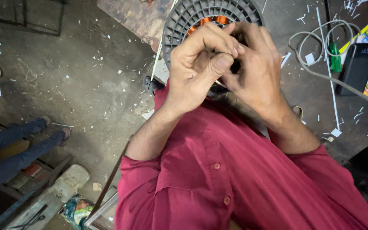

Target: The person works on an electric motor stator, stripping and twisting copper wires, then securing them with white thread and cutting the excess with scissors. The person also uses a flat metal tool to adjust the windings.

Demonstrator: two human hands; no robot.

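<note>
You are holding both hands together over grey ribbed motor housing (pixel 184 17) at 12 o'clock, copper windings (pixel 211 20) showing behind knuckles. Left hand (pixel 201 64) is pinching, thumb pressing onto small dark part (pixel 235 66), steadying it. Right hand (pixel 258 70) is closing around same part from 3 o'clock, bracing it. Green-handled screwdriver (pixel 335 59) and white cable (pixel 320 36) are lying at 2 o'clock, within reach.

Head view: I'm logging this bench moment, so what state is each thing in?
Left hand: fingers pinched on a small dark part.
Right hand: fingers closed on the same part.
Fan motor: grey ribbed housing, copper windings exposed.
Green screwdriver: lying untouched.
White cable: loosely coiled.
</note>
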